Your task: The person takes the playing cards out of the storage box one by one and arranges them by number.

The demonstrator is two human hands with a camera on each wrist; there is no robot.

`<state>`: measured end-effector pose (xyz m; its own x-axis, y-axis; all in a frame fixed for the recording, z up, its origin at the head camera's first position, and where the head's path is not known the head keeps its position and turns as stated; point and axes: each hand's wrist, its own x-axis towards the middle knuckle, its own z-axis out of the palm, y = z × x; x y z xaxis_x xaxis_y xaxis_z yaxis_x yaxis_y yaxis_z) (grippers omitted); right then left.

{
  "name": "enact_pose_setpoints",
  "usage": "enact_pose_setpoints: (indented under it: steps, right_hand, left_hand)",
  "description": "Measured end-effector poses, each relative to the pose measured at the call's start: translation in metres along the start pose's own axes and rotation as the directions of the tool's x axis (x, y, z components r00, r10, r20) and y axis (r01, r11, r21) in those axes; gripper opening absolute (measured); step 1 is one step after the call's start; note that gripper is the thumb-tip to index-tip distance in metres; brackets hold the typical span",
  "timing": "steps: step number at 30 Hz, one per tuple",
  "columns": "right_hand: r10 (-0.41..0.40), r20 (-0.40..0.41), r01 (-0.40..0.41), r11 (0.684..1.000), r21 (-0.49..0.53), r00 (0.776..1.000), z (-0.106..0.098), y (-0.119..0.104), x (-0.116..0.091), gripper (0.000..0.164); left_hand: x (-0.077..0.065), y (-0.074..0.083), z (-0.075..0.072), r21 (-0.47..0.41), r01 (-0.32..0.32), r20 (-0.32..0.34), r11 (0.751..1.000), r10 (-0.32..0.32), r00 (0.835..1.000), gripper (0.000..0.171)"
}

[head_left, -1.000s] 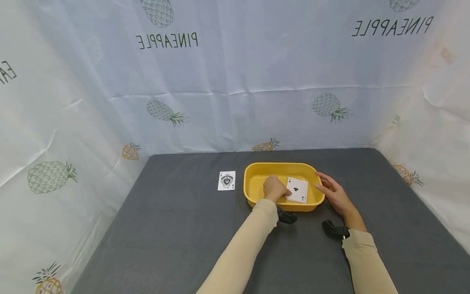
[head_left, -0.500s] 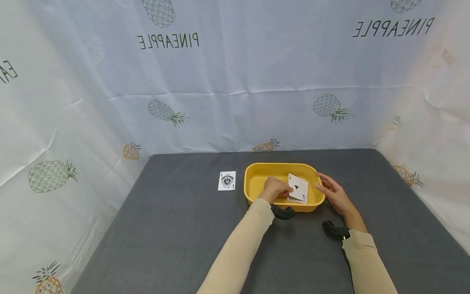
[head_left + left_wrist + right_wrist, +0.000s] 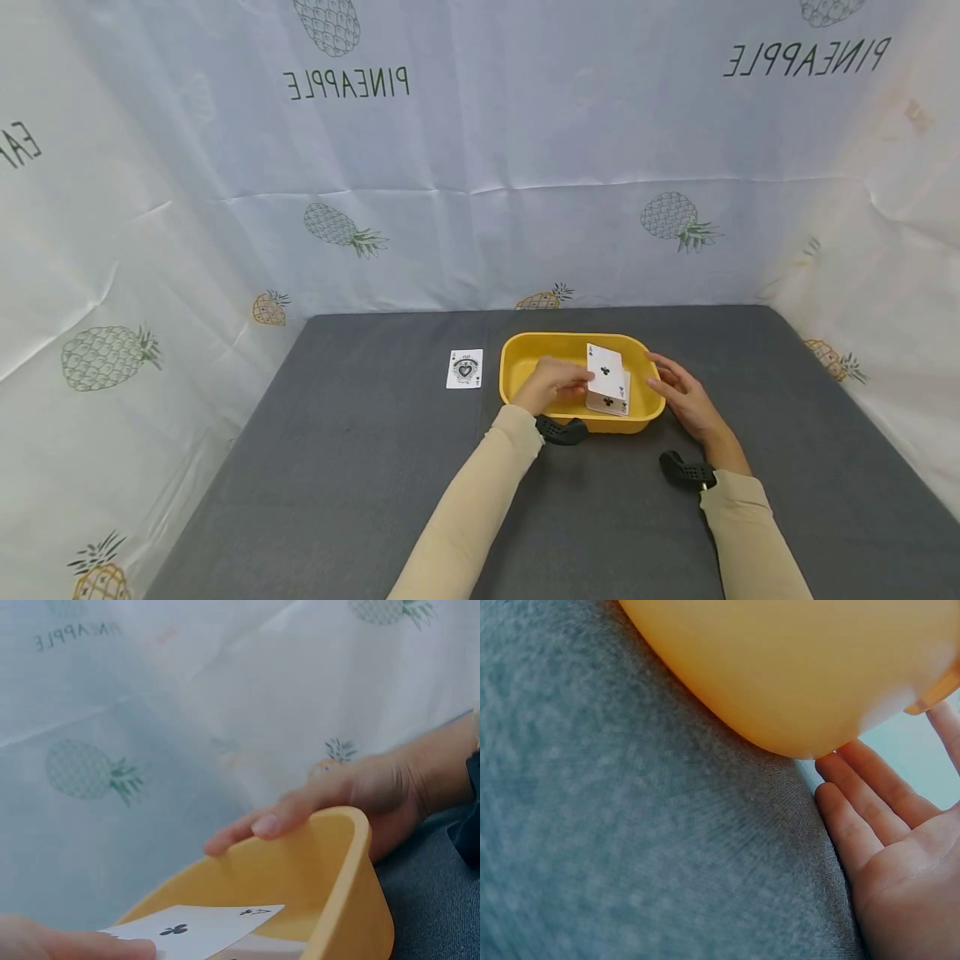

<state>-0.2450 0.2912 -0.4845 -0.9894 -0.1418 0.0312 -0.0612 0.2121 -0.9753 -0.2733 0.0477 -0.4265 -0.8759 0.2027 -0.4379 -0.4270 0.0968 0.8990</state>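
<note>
My left hand (image 3: 549,386) reaches over the near left side of a yellow plastic basin (image 3: 517,358). Between its thumb and fingers it pinches the left edge of an ace of clubs playing card (image 3: 604,371), tilted up above more cards. Under it, partly covered, lies a stack of playing cards (image 3: 609,406) on the basin's floor. My right hand (image 3: 686,404) rests at the basin's right end, thumb and index finger over the rim. In the right wrist view, that hand's other fingers (image 3: 870,791) stretch nearly straight against the outer wall.
A single ace card (image 3: 465,369) with a large emblem lies face up left of the basin. The dark grey cloth-covered table (image 3: 337,467) meets a white pineapple-print curtain (image 3: 480,242) behind. Each wrist wears a black camera strap (image 3: 686,471).
The left hand has drawn back slightly left, lifting the ace of clubs up off the stack and baring the cards beneath. The right hand stays at the basin's end.
</note>
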Motion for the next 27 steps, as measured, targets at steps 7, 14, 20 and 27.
enact_pose_setpoints:
  steps: [7,14,20,27]
  right_hand:
    - [-0.018,0.007,0.018,1.0,0.018,1.0,-0.001,0.001,0.0,0.057]
    - [-0.008,0.01,0.008,1.0,0.002,1.0,-0.001,0.001,-0.001,0.057]
    - [-0.026,0.008,0.026,1.0,0.012,1.0,0.0,0.001,0.0,0.056]
    - [-0.04,0.014,0.039,0.998,0.052,0.999,0.0,0.002,-0.001,0.056]
  left_hand:
    - [-0.013,0.009,-0.012,-0.028,-0.05,0.073,0.998,0.052,0.996,0.019]
    - [-0.024,0.016,-0.024,-0.022,-0.073,0.06,0.997,0.074,0.995,0.024]
    - [-0.027,0.021,-0.037,-0.014,-0.075,0.013,0.997,0.075,0.997,0.028]
    - [-0.033,0.021,-0.061,-0.021,-0.096,-0.018,0.995,0.095,0.995,0.033]
